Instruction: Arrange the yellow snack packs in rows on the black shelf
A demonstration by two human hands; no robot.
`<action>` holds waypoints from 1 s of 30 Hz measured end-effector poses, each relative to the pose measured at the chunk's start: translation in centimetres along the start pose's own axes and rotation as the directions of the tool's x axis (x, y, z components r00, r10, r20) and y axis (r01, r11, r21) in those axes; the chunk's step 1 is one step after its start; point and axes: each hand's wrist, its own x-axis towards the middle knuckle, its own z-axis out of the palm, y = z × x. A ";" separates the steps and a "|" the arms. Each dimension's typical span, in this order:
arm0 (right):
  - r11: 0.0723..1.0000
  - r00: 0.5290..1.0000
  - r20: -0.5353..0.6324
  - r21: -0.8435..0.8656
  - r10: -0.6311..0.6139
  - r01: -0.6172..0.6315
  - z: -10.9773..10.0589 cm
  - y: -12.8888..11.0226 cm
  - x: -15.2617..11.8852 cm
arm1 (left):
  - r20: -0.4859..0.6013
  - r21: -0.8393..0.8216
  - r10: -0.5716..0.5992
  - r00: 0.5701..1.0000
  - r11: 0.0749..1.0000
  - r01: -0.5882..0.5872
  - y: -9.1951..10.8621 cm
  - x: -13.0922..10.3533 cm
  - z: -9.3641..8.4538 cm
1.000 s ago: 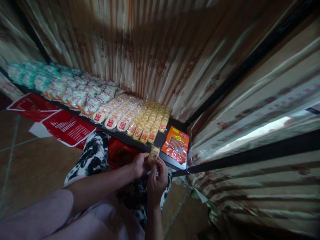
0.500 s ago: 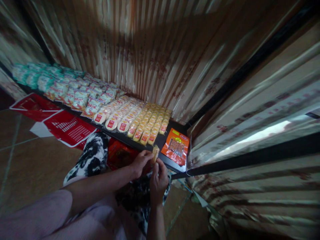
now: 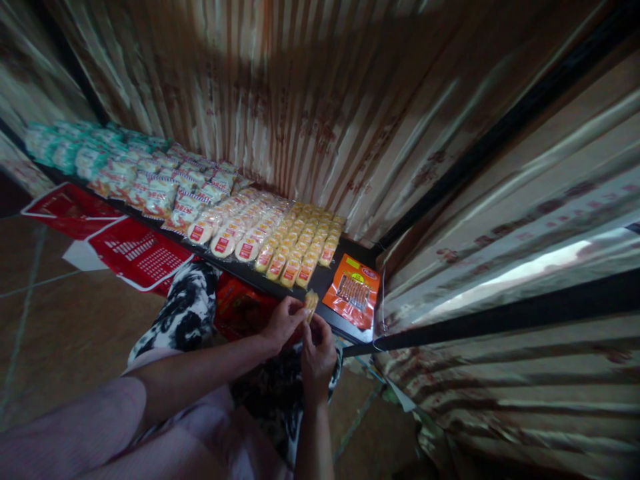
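Observation:
Between my two hands is a small yellow wrapped snack, held over the shelf's front edge. My left hand pinches it from the left side. The fingers of my right hand close on its lower end. Just beyond lie rows of similar yellow wrapped snacks with red labels, laid close together. An orange flat packet with a window of thin brown sticks lies to the right of my hands.
Round white rice crackers, pale snack bags and green bags line the black shelf leftward. Red printed bags hang at its front. A pleated curtain backs it; a dark bar runs right.
The snack has tilted slightly in my fingers, and my right fingertips have shifted a little around its lower end. The goods on the shelf stay as they were.

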 end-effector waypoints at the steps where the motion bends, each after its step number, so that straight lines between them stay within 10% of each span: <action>1: 1.000 1.000 0.008 0.004 0.000 0.000 0.0 0.0 0.0 | -0.001 0.007 0.010 1.000 1.000 -0.010 0.1 -0.1 0.0; 30: 0.944 0.995 -0.057 -0.325 -0.079 0.056 -0.3 1.4 3.7 | 0.081 0.155 0.207 0.975 0.964 -0.218 1.1 0.6 0.6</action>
